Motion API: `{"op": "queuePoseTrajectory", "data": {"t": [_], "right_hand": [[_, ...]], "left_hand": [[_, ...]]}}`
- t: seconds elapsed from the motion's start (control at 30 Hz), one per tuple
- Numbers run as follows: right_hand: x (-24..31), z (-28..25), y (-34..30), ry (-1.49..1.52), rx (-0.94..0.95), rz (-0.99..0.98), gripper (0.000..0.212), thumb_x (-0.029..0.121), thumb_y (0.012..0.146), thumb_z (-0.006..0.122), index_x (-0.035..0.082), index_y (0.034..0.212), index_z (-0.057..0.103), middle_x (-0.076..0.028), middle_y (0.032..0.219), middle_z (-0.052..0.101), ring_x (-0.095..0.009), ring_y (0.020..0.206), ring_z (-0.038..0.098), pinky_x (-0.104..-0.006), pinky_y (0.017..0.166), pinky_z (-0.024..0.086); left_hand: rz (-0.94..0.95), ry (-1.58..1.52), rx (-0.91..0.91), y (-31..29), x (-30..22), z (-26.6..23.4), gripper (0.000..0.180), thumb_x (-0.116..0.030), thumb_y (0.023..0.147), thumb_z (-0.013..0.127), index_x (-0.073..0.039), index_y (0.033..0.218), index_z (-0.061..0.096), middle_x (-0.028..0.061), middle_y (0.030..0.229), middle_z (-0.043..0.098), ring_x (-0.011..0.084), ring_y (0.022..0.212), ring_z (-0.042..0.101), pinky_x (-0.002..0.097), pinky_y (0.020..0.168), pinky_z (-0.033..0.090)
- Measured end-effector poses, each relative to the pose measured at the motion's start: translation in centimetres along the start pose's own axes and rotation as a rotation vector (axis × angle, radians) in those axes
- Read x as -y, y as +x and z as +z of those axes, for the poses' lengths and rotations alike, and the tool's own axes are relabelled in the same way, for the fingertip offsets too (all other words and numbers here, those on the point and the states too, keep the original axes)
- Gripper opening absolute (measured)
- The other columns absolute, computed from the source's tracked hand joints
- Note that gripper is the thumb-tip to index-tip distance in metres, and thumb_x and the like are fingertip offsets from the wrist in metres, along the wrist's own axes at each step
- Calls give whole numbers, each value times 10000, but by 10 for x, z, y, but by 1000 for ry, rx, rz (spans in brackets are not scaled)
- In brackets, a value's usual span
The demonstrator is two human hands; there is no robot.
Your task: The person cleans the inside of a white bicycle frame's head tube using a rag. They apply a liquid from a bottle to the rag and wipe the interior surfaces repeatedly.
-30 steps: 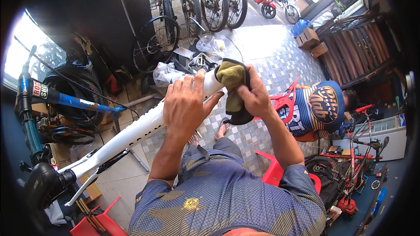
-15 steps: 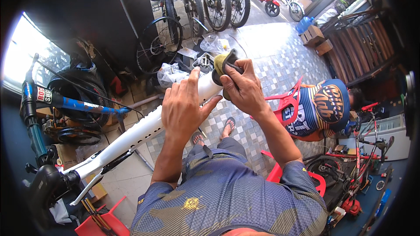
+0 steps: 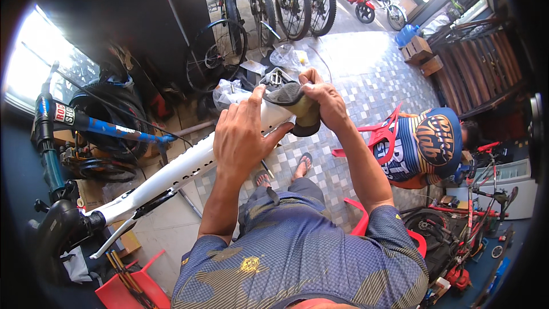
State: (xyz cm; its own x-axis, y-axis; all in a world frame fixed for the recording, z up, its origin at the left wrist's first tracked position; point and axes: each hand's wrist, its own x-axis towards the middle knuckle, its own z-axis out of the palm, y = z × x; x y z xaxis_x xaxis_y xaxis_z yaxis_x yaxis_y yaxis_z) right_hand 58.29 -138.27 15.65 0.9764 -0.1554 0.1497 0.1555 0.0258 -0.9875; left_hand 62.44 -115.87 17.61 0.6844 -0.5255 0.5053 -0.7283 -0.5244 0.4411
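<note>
A white bicycle frame (image 3: 163,178) slants across from the lower left to the middle, its head tube end toward the far side. My left hand (image 3: 237,137) straddles the tube near that end, fingers over the far side and thumb along the near side. In my right hand (image 3: 327,103) is a grey and olive cloth (image 3: 303,115), pinched at its upper edge and draped over the tube's end. The cloth hides the opening there. At the lower left, the frame's other end meets a dark rounded part (image 3: 57,223).
A blue suspension fork (image 3: 114,136) and tyres (image 3: 108,109) are on the left. Plastic bags (image 3: 229,92) lie beyond the frame; several bicycles (image 3: 291,8) stand farther back. On the right, a person (image 3: 420,146) bends beside a red chair (image 3: 380,131). A red stool (image 3: 134,286) is lower left.
My right hand has turned and spread the cloth, which was bunched on the tube's end and now drapes over it. My left hand keeps its place on the frame. The view has shifted slightly.
</note>
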Motion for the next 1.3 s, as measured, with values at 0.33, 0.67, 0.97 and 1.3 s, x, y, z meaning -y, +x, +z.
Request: {"op": "queuePoseTrajectory", "data": {"t": [0.33, 0.67, 0.97, 1.3], "right_hand": [[34, -42, -30, 247, -751, 12, 464, 389, 1101, 463, -29, 1144, 661, -130, 1177, 659, -182, 1020, 665, -313, 914, 538], [75, 8, -37, -1038, 110, -255, 253, 164, 888, 658, -7, 1059, 735, -147, 1144, 624, -324, 953, 687, -420, 870, 543], [102, 31, -12, -1337, 252, -197, 178, 200, 822, 720, 46, 905, 744, -105, 952, 674, -321, 866, 688, -447, 783, 549], [101, 42, 5, -1367, 282, -112, 196, 209, 777, 702, 21, 824, 731, -130, 848, 682, -332, 838, 681, -444, 784, 534]], "left_hand": [[33, 70, -20, 2, -2, 1, 851, -570, 766, 838, -38, 1373, 569, 128, 945, 678, 268, 828, 637, 400, 811, 507], [56, 37, -52, -1, 1, 3, 783, -538, 781, 834, -38, 1334, 597, 129, 976, 697, 266, 869, 663, 398, 818, 512], [38, 13, -19, -1, 2, 2, 763, -523, 833, 792, 0, 1343, 571, 144, 1005, 711, 283, 923, 677, 405, 844, 516], [29, 15, -38, -4, 6, 6, 782, -479, 785, 843, -54, 1378, 561, 119, 992, 703, 266, 889, 662, 411, 815, 510]]}}
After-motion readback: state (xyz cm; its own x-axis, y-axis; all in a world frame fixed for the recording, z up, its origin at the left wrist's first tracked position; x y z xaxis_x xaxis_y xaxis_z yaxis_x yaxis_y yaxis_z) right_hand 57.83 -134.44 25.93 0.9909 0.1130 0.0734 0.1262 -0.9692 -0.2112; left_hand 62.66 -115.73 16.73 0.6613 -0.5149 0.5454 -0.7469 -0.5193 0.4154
